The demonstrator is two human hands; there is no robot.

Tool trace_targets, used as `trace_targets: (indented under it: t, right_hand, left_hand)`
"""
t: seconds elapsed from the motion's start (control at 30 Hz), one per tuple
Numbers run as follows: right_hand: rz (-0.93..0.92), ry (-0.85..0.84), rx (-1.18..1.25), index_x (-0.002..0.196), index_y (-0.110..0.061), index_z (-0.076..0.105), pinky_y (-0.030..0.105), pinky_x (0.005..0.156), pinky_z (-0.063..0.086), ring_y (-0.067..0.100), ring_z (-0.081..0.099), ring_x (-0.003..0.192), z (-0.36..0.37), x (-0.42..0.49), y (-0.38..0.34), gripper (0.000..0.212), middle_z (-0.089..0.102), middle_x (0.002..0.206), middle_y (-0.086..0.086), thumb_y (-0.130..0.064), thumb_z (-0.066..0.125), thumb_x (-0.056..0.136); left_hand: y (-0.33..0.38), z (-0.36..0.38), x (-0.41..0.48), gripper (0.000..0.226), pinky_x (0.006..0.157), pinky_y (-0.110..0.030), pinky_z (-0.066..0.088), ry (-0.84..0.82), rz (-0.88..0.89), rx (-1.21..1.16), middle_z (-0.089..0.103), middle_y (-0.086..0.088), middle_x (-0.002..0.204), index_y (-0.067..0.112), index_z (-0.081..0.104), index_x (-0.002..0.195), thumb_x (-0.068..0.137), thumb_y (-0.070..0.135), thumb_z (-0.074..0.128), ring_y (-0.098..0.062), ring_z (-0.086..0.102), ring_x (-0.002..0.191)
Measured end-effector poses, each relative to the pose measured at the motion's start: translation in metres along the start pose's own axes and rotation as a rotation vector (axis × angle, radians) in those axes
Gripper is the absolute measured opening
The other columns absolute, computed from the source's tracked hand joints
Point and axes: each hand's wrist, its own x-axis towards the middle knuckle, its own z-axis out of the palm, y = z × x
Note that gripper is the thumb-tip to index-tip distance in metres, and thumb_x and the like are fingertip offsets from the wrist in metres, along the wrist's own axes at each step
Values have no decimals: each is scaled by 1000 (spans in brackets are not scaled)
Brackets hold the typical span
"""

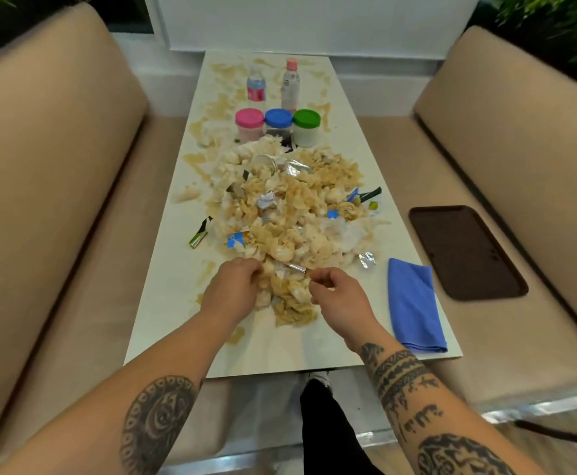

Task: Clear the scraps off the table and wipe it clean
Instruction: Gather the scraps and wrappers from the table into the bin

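Bright even indoor light, soft shadows; wide-angle bowing at edges, slight overall softness.

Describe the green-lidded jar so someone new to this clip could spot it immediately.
Start at the long white table between the two beige sofas. Past the big pile of scraps, three small jars stand in a row in front of two bottles. The green-lidded jar is the rightmost; its neighbours have a blue lid and a pink lid.

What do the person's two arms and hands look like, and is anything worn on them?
Both forearms are bare, with no sleeves, gloves or watch visible. The left hand belongs to a forearm with a round dark tattoo. The right hand belongs to a forearm with dark patterned bands, script and another dark design.
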Motion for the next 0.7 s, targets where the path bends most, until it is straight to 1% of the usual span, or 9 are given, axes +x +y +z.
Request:
trace_targets:
  t: [0.13, 0.2, 0.23, 0.3, 0.37, 0.43, 0.53, 0.63, 0.7]
  right_hand:
    - [-39, -41, -136, 111, -26, 65, 17, 66, 43, 9, 61, 94, 7, 4, 2, 18, 63, 109, -10, -22, 57, 96]
    - [-52, -67, -248, 116, -25, 65, 17, 65, 44, 6, 59, 90, 12, 8, 2, 22, 63, 112, -9, -22, 57, 95]
    - [-58, -75, -298, 118, -24, 65, 18, 67, 47, 7, 60, 90, 16, 11, 1, 24, 63, 114, -7, -23, 58, 95]
    - [-103, -83, -415, 125, -22, 64, 24, 82, 50, 13, 60, 101, 27, 16, 0, 31, 61, 124, -2, -27, 60, 94]
    - [-165, -81, -494, 136, -22, 57, 28, 96, 44, 18, 54, 120, 40, 19, -3, 46, 55, 133, 0, -34, 65, 92]
    - [-202, -72, -531, 141, -23, 52, 32, 103, 41, 21, 47, 128, 51, 23, -8, 56, 51, 137, 1, -40, 68, 90]
    - [-184, -111, -554, 142, -23, 51, 35, 105, 42, 25, 45, 130, 60, 27, -16, 62, 48, 137, 2, -44, 71, 88]
    - [-205, -164, -555, 142, -20, 53, 30, 101, 42, 22, 50, 126, 64, 25, -22, 54, 53, 137, 2, -35, 67, 92]
    - [-182, -226, -375, 138, -20, 58, 26, 92, 48, 13, 60, 113, 68, 19, -29, 42, 62, 130, -2, -30, 60, 97]
  left_hand:
    - [-4, -12, 2, 17, 77, -28, 50, 14, -20, -127, 66, 3, 99, 22, 70, 99, 95, 10, 58, -16, 61, 92]
    - [-5, -21, -1, 16, 72, -19, 44, 48, -97, -296, 64, 9, 94, 26, 64, 98, 96, 11, 59, -9, 60, 87]
    - [-5, -26, -3, 16, 71, -17, 43, 67, -149, -404, 62, 10, 93, 27, 62, 100, 98, 12, 58, -8, 59, 86]
    - [-10, -34, -7, 20, 74, -22, 45, 91, -245, -667, 60, 5, 92, 28, 60, 105, 99, 10, 55, -14, 58, 83]
    - [-12, -43, -12, 25, 85, -31, 49, 106, -282, -882, 59, -3, 93, 26, 62, 106, 99, 3, 54, -19, 59, 86]
    - [-10, -52, -16, 26, 90, -34, 52, 132, -301, -1050, 61, -8, 92, 19, 62, 103, 97, -4, 53, -21, 61, 86]
    - [-8, -63, -16, 22, 93, -40, 56, 210, -402, -1324, 63, -13, 90, 14, 59, 96, 96, -6, 49, -26, 61, 83]
    - [-11, -69, -10, 18, 80, -39, 61, 315, -487, -1517, 66, -9, 83, 13, 57, 92, 97, -2, 48, -25, 63, 81]
    - [-10, -71, -9, 19, 71, -34, 60, 366, -507, -1533, 66, -7, 83, 14, 57, 92, 96, -1, 46, -22, 64, 77]
